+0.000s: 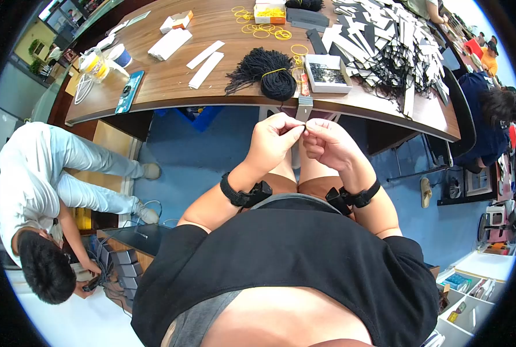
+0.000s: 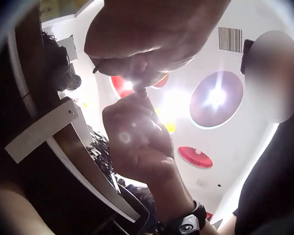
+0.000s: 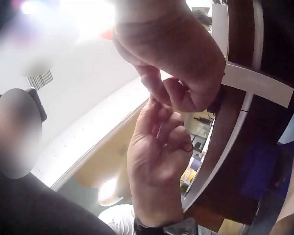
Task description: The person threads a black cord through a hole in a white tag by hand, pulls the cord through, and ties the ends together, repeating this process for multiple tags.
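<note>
My left hand (image 1: 274,141) and right hand (image 1: 332,144) meet fingertip to fingertip in front of the table edge. Between thumb and forefinger each pinches a thin black cord, mostly hidden by the fingers. A short dark piece of the cord (image 2: 96,66) pokes out beside the left hand in the left wrist view. In the right wrist view, a small curl of cord (image 3: 188,147) shows at the left hand's curled fingers. Just beyond the hands, a pale flat strip (image 1: 305,109) with a small hole juts over the table edge.
On the wooden table (image 1: 211,95) lie a bundle of black cords (image 1: 278,85), an open white box (image 1: 328,82), yellow rubber bands (image 1: 262,30) and a heap of black and white strips (image 1: 379,43). A phone (image 1: 129,92) lies left. Another person (image 1: 44,179) bends at the left.
</note>
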The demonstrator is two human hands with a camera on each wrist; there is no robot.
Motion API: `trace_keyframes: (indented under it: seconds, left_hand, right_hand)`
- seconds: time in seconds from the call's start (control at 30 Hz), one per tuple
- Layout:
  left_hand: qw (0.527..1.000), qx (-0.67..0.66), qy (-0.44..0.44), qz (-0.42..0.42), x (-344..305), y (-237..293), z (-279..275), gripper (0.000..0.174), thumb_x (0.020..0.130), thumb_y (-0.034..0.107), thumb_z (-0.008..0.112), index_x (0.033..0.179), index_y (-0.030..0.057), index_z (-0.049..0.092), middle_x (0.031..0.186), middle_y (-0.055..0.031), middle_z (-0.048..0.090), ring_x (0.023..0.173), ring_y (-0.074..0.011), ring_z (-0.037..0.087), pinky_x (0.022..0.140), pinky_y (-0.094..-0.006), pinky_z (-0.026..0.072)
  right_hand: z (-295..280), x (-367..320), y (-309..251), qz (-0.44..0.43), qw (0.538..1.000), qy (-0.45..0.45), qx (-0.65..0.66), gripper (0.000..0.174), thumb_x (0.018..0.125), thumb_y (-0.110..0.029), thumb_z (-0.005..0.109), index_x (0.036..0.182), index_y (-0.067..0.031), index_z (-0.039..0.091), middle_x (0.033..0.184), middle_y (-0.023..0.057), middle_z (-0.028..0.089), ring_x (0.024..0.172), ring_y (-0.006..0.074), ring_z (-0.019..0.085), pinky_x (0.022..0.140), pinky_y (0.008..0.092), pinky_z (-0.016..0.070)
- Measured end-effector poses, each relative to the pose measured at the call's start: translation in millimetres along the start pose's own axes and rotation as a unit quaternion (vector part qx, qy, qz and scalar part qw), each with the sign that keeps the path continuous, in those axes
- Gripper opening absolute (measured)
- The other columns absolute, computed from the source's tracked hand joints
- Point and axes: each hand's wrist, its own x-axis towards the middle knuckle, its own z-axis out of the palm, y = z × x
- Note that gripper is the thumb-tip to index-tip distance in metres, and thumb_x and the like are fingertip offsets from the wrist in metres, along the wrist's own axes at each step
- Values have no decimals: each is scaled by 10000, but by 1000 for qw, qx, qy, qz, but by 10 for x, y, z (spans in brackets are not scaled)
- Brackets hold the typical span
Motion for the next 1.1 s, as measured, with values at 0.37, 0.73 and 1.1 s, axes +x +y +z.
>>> trace_keyframes:
  seconds: [0.37, 0.73, 1.1]
  left_hand:
    - [990, -129, -9, -55, 50, -45, 64, 80, 854, 38, 614, 926, 4, 601, 827, -41, 635, 700, -58, 551, 613, -185, 426]
    - [968, -185, 2, -169, 63, -40, 91, 60, 863, 71, 601, 891, 23, 578, 693, 14, 546, 499, -10, 388, 427, -158, 300]
    - [895, -362, -26, -258, 90, -7, 69, 88, 898, 90, 563, 911, 10, 595, 640, 20, 494, 471, -19, 355, 406, -158, 278]
  right_hand:
    - [-84, 15, 97, 87, 989, -16, 122, 299, 909, -371, 557, 737, -127, 552, 610, -60, 423, 487, 52, 328, 466, 205, 264]
    - [142, -93, 134, -295, 852, 213, -376, 73, 837, -48, 632, 892, -12, 600, 773, -14, 604, 690, 33, 555, 625, 174, 453]
    - [152, -49, 210, -435, 773, 216, -409, 109, 835, 48, 592, 932, 7, 622, 876, 35, 608, 724, 52, 557, 632, 193, 462]
